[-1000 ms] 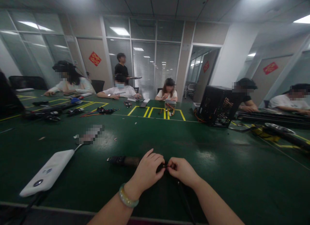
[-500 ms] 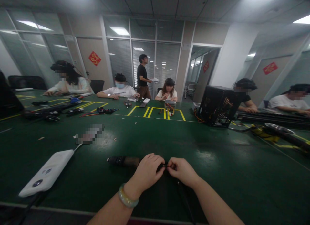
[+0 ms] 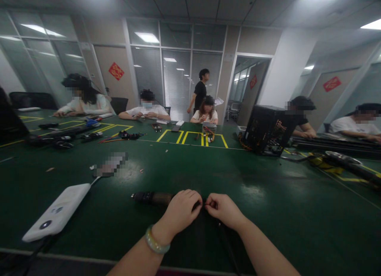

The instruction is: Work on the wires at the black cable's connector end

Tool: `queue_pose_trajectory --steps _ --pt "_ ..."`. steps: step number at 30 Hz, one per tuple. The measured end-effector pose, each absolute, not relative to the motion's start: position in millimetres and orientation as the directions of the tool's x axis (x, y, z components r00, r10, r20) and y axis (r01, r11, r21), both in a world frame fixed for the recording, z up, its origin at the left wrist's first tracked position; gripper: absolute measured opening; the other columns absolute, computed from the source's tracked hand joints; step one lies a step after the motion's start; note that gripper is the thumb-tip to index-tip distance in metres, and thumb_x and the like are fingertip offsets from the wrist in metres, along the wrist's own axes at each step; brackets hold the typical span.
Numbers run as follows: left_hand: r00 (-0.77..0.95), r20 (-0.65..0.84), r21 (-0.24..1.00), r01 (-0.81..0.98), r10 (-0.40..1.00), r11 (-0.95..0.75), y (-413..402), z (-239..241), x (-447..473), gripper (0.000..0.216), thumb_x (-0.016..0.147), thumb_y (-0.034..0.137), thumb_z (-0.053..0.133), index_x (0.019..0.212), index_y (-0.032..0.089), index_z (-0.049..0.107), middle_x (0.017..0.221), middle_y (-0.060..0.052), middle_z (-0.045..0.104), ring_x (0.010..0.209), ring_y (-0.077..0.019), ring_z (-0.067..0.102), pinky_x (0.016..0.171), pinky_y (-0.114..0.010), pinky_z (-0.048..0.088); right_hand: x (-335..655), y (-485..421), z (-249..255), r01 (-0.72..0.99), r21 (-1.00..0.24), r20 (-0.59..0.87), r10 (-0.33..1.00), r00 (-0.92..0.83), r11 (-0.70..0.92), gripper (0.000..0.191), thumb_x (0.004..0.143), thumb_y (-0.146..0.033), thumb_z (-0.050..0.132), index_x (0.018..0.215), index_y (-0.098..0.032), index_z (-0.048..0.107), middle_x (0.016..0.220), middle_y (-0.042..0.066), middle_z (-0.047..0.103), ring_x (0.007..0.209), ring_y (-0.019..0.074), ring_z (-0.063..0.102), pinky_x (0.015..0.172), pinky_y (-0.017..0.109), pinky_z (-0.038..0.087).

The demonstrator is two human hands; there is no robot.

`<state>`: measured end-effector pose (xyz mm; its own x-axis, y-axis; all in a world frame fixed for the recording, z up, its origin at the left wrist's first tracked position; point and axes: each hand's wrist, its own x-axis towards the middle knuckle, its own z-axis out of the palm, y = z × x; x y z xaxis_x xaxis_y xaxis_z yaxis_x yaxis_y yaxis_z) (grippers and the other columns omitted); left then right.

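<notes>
My left hand (image 3: pixel 181 212), with a pale green bangle on its wrist, is curled over the right end of a dark cylindrical tool (image 3: pixel 153 197) that lies on the green table (image 3: pixel 190 165). My right hand (image 3: pixel 224 209) pinches a small dark part or wire where it meets the left fingers. A dark cable (image 3: pixel 226 244) runs from there toward me. What sits between the fingertips is too small to make out.
A white power bank (image 3: pixel 58 212) lies at the near left with a cord. A black open computer case (image 3: pixel 266 129) stands at the right. Cables and tools are scattered at the far left. Several people sit around the table; one person stands by the door.
My hands stay almost still on the tool; the left index finger has curled down. The standing person at the back has walked from left to right toward the door.
</notes>
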<state>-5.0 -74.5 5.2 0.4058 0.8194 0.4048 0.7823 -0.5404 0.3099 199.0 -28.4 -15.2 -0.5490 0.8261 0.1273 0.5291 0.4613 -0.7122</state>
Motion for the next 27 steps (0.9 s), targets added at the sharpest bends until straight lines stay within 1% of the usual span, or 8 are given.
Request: queue_pose_trajectory --steps 4,13,16,20,27 --pt "0.397 0.410 0.310 0.786 0.821 -0.535 -73.5 4.6 -4.8 0.006 0.089 0.016 0.056 0.092 0.021 0.059 0.093 0.000 0.062 0.091 -0.0181 0.056 0.083 -0.032 0.041 199.4 -28.0 -15.5 0.533 -0.712 0.129 0.831 -0.541 0.457 0.002 0.082 -0.021 0.063 0.082 -0.020 0.066 0.069 -0.003 0.064 0.060 0.0117 0.056 0.053 0.019 0.035" --pt "0.402 0.406 0.326 0.775 0.820 -0.542 -73.8 5.8 -4.6 0.008 0.089 0.016 0.056 0.094 0.023 0.059 0.094 0.001 0.063 0.090 -0.0177 0.056 0.083 -0.032 0.041 198.8 -29.7 -13.2 0.524 -0.716 0.133 0.827 -0.547 0.462 0.003 0.082 -0.020 0.063 0.082 -0.020 0.066 0.070 -0.003 0.065 0.061 0.0116 0.057 0.054 0.019 0.036" --pt "0.403 0.402 0.328 0.775 0.822 -0.540 -73.7 5.7 -4.9 0.008 0.087 0.016 0.058 0.092 0.022 0.059 0.094 0.001 0.063 0.091 -0.0179 0.056 0.084 -0.032 0.041 198.5 -30.0 -12.6 0.522 -0.718 0.136 0.828 -0.543 0.460 0.003 0.082 -0.020 0.063 0.082 -0.020 0.066 0.069 -0.004 0.065 0.060 0.0115 0.057 0.054 0.019 0.036" --pt "0.406 0.396 0.322 0.779 0.824 -0.539 -72.9 3.4 -5.4 0.015 0.082 0.013 0.062 0.093 0.022 0.059 0.095 0.001 0.062 0.092 -0.0184 0.056 0.085 -0.032 0.041 198.6 -29.5 -12.9 0.526 -0.715 0.136 0.829 -0.542 0.460 0.003 0.082 -0.020 0.063 0.082 -0.020 0.066 0.069 -0.004 0.064 0.060 0.0115 0.056 0.053 0.019 0.035" --pt "0.405 0.408 0.308 0.783 0.819 -0.540 -72.9 1.9 -4.9 0.011 0.085 0.016 0.059 0.094 0.022 0.058 0.095 -0.001 0.062 0.091 -0.0189 0.056 0.084 -0.033 0.042 198.7 -30.1 -11.1 0.537 -0.700 0.143 0.829 -0.540 0.471 0.004 0.082 -0.020 0.063 0.083 -0.020 0.067 0.071 -0.003 0.065 0.062 0.0120 0.057 0.055 0.020 0.036"
